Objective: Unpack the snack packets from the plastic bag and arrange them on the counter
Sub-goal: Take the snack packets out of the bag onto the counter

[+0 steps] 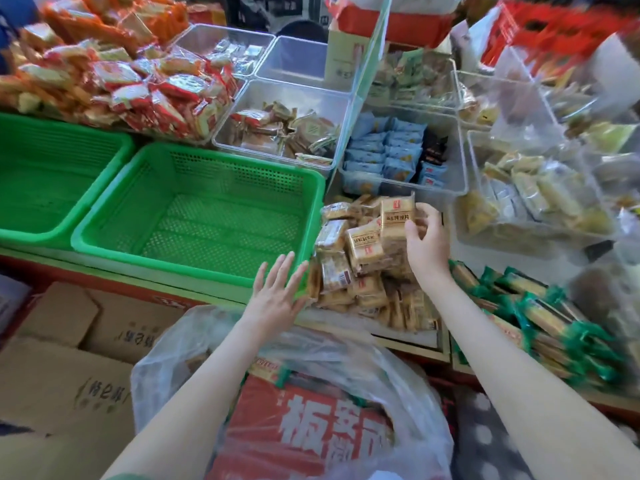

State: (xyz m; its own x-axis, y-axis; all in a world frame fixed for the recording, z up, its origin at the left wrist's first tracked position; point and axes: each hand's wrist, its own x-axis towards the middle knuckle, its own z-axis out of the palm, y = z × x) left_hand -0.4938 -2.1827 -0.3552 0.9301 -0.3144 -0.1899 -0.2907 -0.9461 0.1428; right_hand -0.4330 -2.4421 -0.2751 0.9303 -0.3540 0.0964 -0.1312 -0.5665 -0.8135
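Our right grip (427, 237) pinches a snack packet (396, 211) atop the tabletop pile (349, 271), at one o'clock from the plastic bag (166, 358); our left grip (277, 296), flat and empty, seemingly steadies the pile's edge.

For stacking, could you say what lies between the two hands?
Head view: a pile of tan snack packets, between the left hand and the right hand gripping the top packet.

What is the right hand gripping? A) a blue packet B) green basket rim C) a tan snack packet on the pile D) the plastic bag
C: the right hand pinches a tan snack packet atop the pile, right of the green basket; the left hand is spread open, holding nothing.
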